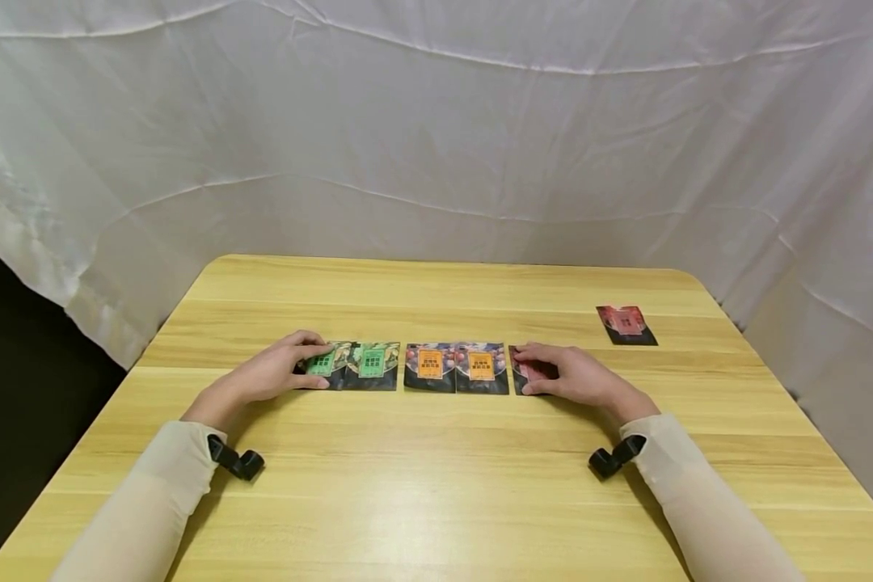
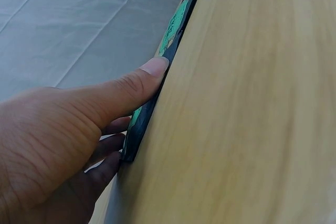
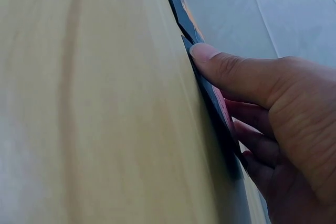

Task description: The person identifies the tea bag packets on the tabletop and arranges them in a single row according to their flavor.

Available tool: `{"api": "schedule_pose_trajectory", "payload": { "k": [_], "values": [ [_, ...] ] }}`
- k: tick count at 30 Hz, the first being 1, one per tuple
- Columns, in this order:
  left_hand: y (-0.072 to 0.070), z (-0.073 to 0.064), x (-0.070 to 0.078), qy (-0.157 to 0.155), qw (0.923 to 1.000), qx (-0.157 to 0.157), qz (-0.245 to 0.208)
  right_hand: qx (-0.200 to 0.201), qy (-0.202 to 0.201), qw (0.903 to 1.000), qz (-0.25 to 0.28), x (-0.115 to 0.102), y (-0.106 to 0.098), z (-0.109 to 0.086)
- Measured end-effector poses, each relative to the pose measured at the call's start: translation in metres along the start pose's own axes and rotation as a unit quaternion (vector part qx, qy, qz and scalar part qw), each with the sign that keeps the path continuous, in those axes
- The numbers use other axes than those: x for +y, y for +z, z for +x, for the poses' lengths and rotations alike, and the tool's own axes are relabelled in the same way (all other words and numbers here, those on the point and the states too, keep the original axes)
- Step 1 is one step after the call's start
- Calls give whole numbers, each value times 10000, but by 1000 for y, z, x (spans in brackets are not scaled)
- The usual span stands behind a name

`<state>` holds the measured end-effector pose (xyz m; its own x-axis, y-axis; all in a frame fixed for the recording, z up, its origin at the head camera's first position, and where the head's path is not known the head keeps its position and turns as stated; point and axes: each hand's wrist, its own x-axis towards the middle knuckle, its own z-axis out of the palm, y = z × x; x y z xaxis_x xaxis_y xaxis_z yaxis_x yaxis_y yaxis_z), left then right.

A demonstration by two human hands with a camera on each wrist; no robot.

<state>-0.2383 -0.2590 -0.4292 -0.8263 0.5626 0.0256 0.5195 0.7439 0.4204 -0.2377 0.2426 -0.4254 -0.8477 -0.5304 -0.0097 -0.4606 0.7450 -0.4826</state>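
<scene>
A row of flat sachets lies across the middle of the table. At its left end my left hand (image 1: 272,370) grips a green-labelled sachet (image 1: 322,365), thumb on the near edge and fingers about the far and outer side. A second green sachet (image 1: 371,366) touches it on the right. After a small gap come two orange-labelled sachets (image 1: 430,368), (image 1: 482,369) side by side. The right hand (image 1: 578,376) holds a red-labelled sachet (image 1: 521,372) at the row's right end, covering much of it. In the right wrist view its thumb (image 3: 210,59) lies on the sachet's near edge.
Another red-labelled sachet (image 1: 628,324), its top edge notched, lies askew at the back right of the wooden table (image 1: 407,477). A white cloth (image 1: 436,145) hangs behind the table's far edge. Black camera mounts (image 1: 238,461) are strapped to both wrists.
</scene>
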Motion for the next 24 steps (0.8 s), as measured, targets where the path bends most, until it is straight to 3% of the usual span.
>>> {"api": "schedule_pose_trajectory", "payload": {
  "k": [24],
  "values": [
    [0,0,0,-51,10000,-23,-67,68,-122,9999,-25,1,-2,-1]
  ]
}}
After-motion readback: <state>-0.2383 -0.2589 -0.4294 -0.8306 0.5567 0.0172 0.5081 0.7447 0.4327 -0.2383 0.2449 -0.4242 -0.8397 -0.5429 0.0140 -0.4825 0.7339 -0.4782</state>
